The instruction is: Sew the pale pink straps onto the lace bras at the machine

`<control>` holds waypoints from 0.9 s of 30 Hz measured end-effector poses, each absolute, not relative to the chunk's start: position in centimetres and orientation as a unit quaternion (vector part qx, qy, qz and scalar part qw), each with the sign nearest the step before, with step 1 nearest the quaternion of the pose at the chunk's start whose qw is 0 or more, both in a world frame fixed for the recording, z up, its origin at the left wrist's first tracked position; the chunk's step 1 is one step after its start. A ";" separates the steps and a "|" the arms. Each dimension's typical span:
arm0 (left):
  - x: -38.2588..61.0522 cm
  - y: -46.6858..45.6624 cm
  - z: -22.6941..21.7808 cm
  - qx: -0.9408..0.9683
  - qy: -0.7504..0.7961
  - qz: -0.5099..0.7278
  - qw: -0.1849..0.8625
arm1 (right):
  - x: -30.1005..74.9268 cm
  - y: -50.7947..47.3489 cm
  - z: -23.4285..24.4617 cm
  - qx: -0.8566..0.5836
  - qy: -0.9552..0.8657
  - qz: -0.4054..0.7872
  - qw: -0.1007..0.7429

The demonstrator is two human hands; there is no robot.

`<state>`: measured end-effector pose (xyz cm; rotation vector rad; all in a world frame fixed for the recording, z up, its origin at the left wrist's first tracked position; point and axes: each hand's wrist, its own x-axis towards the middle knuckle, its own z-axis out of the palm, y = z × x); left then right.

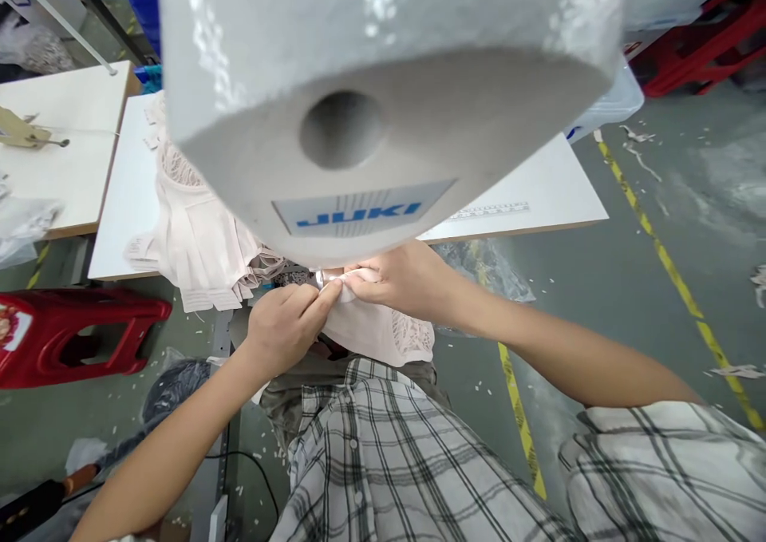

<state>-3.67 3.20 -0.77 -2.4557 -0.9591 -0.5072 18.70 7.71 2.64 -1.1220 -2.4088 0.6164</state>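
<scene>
Below the rounded head of a JUKI sewing machine (383, 159), both hands pinch a pale pink garment piece (365, 326) with lace at its right side. My left hand (287, 322) grips the edge of the fabric between thumb and fingers. Just to its right, my right hand (404, 280) holds a folded part of the same edge. The piece hangs down over the lap. The machine head covers the needle area, so where the fabric meets it is hidden. A pile of similar pale pink garment pieces (200, 247) lies to the left, partly over the table edge.
A white tabletop (532, 195) with a printed ruler extends right of the machine. Another worktable (60, 151) stands at the left, with a red stool (84, 334) below it. Yellow tape (658, 247) and fabric scraps mark the floor. More red stools (706, 39) are at the upper right.
</scene>
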 end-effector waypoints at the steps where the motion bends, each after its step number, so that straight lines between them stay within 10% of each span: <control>1: -3.3 3.1 -0.5 -0.889 -0.363 -0.168 0.225 | 18.8 7.3 2.0 -0.402 -0.867 0.183 0.232; 8: -2.8 3.1 0.5 -0.893 -0.389 -0.157 0.161 | 18.7 4.9 -2.6 -0.400 -0.815 -0.049 0.416; 20: -2.9 4.5 1.4 -0.916 -0.343 -0.086 0.191 | 18.1 3.7 -6.0 -0.444 -0.662 0.370 0.478; 27: 0.4 1.8 1.6 -0.874 -0.416 -0.077 0.238 | 19.0 6.0 -4.2 -0.456 -0.736 0.258 0.429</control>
